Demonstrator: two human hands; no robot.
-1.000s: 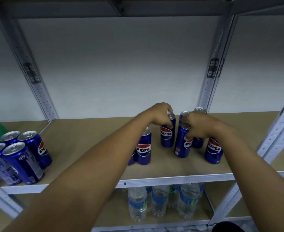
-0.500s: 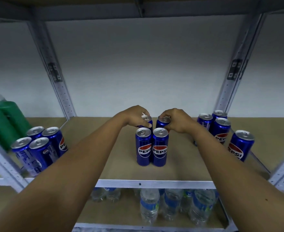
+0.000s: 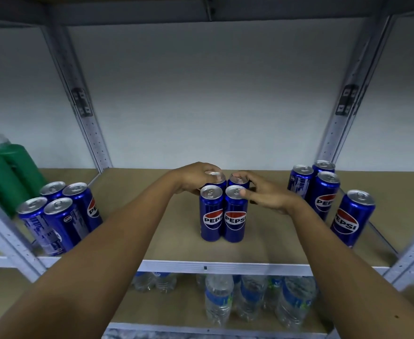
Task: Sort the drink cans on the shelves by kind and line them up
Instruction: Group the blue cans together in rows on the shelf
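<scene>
fingers of the left hand (image 3: pixel 196 178) are curled over the top of the rear left can (image 3: pixel 215 178), which is gripped at its rim; fingers of the right hand (image 3: pixel 267 195) are spread loosely, the tips touching the lids of the rear right can (image 3: pixel 239 179) and the front right can (image 3: pixel 235 214), with nothing clasped. four upright pepsi cans are shown as a two-by-two block at mid shelf, the front left can (image 3: pixel 211 214) touching its neighbour, labels forward. the step in hand is judged to be the squaring of this block: the rear pair is best pressed forward and inward from the tops with light, even force, so that tall narrow cans are not tipped. bare shelf board (image 3: pixel 181 245) is left in front of the block up to the metal front edge (image 3: pixel 225 267), and to either side; the block should be kept back from that edge. a left cluster of cans (image 3: pixel 61 216) stands near the front left corner, a right cluster (image 3: pixel 323 189) and a single can (image 3: pixel 351 217) stand to the right, apart from the block and not yet lined up. green bottles (image 3: pixel 8 172) and water bottles (image 3: pixel 219 299) below are seen.
</scene>
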